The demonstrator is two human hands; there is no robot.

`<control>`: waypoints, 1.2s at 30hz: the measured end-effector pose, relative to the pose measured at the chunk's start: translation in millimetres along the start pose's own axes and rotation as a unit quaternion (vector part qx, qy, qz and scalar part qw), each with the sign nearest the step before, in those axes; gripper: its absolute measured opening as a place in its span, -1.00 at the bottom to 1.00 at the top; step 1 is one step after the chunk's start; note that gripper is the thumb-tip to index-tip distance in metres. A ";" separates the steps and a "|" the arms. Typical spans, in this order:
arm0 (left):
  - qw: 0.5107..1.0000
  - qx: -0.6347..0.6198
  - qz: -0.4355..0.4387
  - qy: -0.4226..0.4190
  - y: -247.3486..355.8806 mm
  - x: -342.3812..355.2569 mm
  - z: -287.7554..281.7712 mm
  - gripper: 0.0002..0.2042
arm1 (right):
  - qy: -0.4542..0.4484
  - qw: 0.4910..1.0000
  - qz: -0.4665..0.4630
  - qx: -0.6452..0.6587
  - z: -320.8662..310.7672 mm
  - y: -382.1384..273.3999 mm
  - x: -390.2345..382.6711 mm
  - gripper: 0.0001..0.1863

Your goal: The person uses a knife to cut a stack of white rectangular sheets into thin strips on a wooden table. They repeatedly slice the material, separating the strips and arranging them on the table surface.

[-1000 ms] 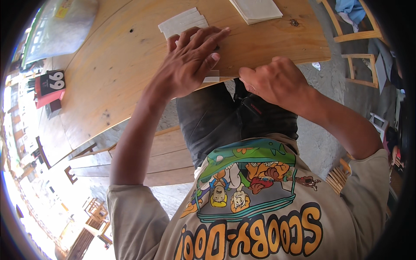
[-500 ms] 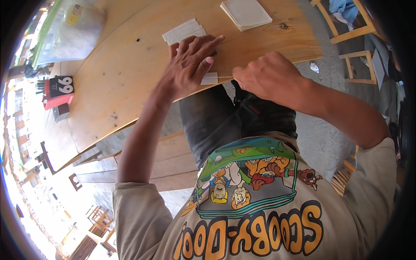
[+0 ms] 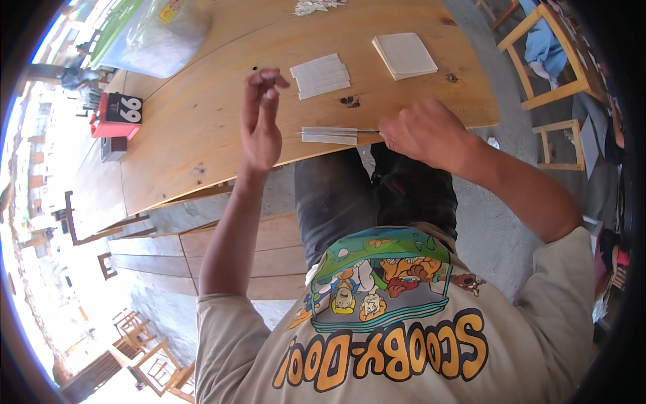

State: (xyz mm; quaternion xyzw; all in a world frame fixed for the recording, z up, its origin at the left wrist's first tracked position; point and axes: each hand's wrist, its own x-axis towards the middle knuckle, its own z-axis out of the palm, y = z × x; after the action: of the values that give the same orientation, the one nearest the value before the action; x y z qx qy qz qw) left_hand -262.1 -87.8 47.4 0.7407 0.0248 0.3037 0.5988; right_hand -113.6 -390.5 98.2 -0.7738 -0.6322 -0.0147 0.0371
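My left hand (image 3: 261,114) is lifted above the wooden table (image 3: 202,128), palm turned sideways, with the fingertips pinched together and nothing seen in them. My right hand (image 3: 427,131) rests at the table's near edge, closed on a thin dark stick (image 3: 368,130) that points left. The stick's tip touches a folded white paper strip (image 3: 330,135) lying flat near the edge. Beyond it lies a small pile of similar folded strips (image 3: 321,75). A stack of square white paper sheets (image 3: 405,55) sits further right.
A red stand with a black number card (image 3: 118,114) and a clear plastic bag (image 3: 158,37) are at the table's left end. Wooden chairs (image 3: 545,74) stand to the right. A plank bench (image 3: 161,249) runs under my left arm.
My left hand has come up off the paper it was pressing and now hangs in the air, uncovering the folded strip. My right hand has stayed at the table edge.
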 end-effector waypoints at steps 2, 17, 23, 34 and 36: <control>0.999 -0.006 -0.023 0.038 4.2 -19.4 -0.1 -0.79 | -0.015 1.000 0.006 0.003 0.1 -1.2 -0.9 -0.75; 0.983 0.125 -0.001 0.135 -21.9 -98.7 -0.2 -0.72 | -0.121 0.992 -0.028 -0.023 -42.1 -12.0 15.8 -0.77; 0.960 0.251 0.115 0.043 -8.1 -102.6 3.0 -0.69 | -0.085 0.990 0.048 0.105 -42.9 6.1 7.5 -0.71; 0.900 0.389 0.091 -0.175 13.6 -80.8 33.6 -0.53 | -0.003 0.759 0.361 0.541 -0.4 28.6 -49.9 -0.52; 0.897 0.396 0.099 -0.171 13.8 -82.5 34.8 -0.50 | 0.002 0.714 0.389 0.582 6.4 26.4 -59.5 -0.54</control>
State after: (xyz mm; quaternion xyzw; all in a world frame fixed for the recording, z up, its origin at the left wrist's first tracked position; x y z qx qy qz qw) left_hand -317.1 -155.0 21.7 0.9558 -0.0331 0.1950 0.2176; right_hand -99.8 -453.4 86.7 -0.7769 -0.1585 0.3706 0.4837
